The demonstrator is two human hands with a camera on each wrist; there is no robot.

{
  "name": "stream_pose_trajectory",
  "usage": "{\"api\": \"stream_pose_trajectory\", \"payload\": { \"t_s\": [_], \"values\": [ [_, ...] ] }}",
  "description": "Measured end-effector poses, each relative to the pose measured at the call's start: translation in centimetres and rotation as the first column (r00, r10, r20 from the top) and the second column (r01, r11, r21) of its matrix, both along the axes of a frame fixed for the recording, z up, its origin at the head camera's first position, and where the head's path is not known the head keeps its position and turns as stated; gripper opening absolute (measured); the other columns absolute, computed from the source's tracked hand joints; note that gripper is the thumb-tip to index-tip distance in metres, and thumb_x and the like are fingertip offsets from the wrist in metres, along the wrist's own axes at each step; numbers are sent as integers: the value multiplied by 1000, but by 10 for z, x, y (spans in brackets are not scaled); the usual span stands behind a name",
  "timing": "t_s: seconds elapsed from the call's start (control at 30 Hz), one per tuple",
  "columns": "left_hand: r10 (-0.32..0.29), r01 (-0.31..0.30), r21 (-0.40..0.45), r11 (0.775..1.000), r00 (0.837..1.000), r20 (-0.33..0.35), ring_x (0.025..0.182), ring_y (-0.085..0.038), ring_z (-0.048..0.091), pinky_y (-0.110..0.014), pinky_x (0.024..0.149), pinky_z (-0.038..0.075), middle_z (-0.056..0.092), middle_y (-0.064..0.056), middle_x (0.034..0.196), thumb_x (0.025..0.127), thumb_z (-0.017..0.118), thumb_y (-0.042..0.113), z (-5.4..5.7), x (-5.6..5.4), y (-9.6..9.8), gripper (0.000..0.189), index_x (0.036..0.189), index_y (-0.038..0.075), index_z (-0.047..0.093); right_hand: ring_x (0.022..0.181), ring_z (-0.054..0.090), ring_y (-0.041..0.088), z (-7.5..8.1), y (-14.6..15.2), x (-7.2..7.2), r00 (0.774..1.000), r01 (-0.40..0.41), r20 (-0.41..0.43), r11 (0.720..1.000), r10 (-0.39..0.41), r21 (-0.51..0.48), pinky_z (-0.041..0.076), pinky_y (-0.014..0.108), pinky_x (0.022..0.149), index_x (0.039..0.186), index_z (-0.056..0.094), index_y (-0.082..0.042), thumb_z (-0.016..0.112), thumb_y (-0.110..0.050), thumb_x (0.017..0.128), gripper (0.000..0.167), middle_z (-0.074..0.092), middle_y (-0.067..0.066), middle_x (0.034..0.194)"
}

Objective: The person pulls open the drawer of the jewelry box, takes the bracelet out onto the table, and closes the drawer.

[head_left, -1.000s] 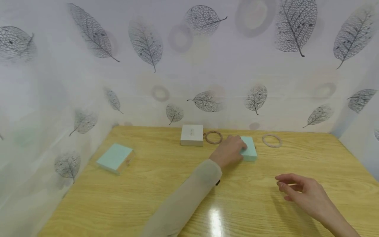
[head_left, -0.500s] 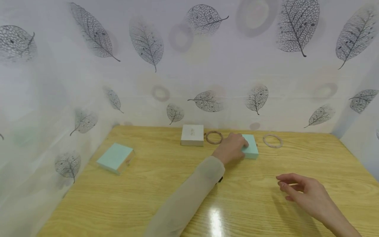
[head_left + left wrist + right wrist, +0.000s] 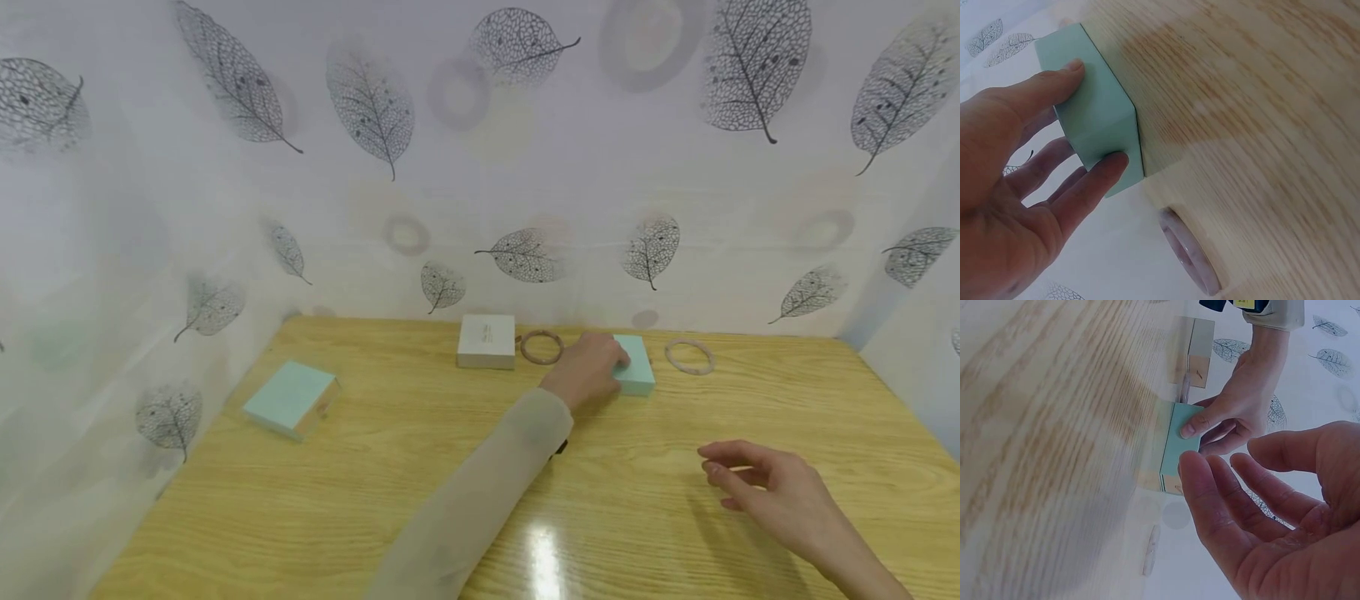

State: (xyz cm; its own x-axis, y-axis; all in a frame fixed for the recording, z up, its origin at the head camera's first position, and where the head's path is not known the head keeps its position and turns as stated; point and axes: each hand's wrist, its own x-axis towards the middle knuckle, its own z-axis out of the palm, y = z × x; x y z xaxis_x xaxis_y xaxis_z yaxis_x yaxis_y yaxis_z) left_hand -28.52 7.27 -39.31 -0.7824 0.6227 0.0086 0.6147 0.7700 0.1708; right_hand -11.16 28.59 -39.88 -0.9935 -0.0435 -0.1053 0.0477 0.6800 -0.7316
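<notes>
On the wooden table my left hand (image 3: 588, 367) grips a small mint-green box (image 3: 636, 375) from its left side. Its thumb (image 3: 1063, 81) lies along one face, and a fingertip (image 3: 1116, 165) presses on an adjoining face. The other fingers are partly hidden behind the box. Nearer the front right, my right hand (image 3: 768, 492) hovers over the table with loosely bent fingers and holds nothing. Two bangles lie by the box: a brownish-pink bangle (image 3: 522, 350) to its left and a pale bangle (image 3: 690, 372) to its right.
Beside the brownish-pink bangle stands a white box (image 3: 486, 342) with small print on its lid. Another mint-green box (image 3: 292, 398) lies at the table's left. A leaf-patterned curtain (image 3: 525, 183) borders the table (image 3: 375, 500) at the back and sides.
My left hand and the mint-green box it grips have shifted slightly toward the back curtain. The right hand has stayed in place.
</notes>
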Motion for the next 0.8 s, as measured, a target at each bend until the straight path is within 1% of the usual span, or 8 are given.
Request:
{"api": "stream_pose_trajectory", "payload": {
  "t_s": [0.1,0.23,0.37,0.53,0.6,0.73,0.8],
  "values": [
    [11,-11,2,1000,1000,20,116,-12,60,-26,104,52,70,8,128,90,79,25,0,-2,1,38,128,27,73,85,71,-1,0,0,0,1000,0,9,1000,0,-3,63,25,68,127,68,-3,66,-19,101,31,71,20,126],
    [21,-22,7,1000,999,28,116,-13,59,-27,105,51,70,9,129,91,79,25,0,-4,2,38,128,27,73,85,71,-1,0,1,0,1000,3,31,1000,-3,-5,63,25,69,129,67,-3,65,-20,101,32,70,20,128],
    [35,-36,11,999,999,36,114,-13,57,-27,103,52,69,9,129,91,78,23,0,-4,3,39,129,28,73,86,71,-1,0,1,0,999,6,44,1000,-6,-5,63,25,69,129,67,-2,65,-20,101,33,69,20,129],
    [46,-48,25,999,997,58,113,-13,56,-26,101,53,67,6,129,91,77,21,1,-4,3,40,130,27,72,86,70,-2,-1,1,0,999,8,38,1000,-8,0,63,25,70,128,67,-2,65,-19,102,32,69,21,129],
    [41,-42,23,999,998,51,113,-13,56,-25,99,52,68,6,128,91,77,21,2,-5,3,40,130,27,72,86,70,-2,-1,1,-1,1000,6,30,1000,-6,1,63,25,69,128,67,-1,64,-18,102,32,69,21,129],
    [31,-32,16,999,999,29,114,-12,57,-24,101,50,68,7,130,92,76,23,-1,-9,4,41,132,28,70,85,70,-1,0,2,-1,1000,3,31,1000,-3,9,63,24,69,129,67,-2,64,-19,102,32,70,21,128],
    [38,-39,26,999,998,41,116,-11,57,-24,103,50,68,8,132,93,76,24,-2,-11,4,41,133,28,70,85,71,-1,0,2,-1,999,3,43,1000,-4,10,63,24,69,130,66,-2,64,-21,102,34,70,21,128]
  ]
}}
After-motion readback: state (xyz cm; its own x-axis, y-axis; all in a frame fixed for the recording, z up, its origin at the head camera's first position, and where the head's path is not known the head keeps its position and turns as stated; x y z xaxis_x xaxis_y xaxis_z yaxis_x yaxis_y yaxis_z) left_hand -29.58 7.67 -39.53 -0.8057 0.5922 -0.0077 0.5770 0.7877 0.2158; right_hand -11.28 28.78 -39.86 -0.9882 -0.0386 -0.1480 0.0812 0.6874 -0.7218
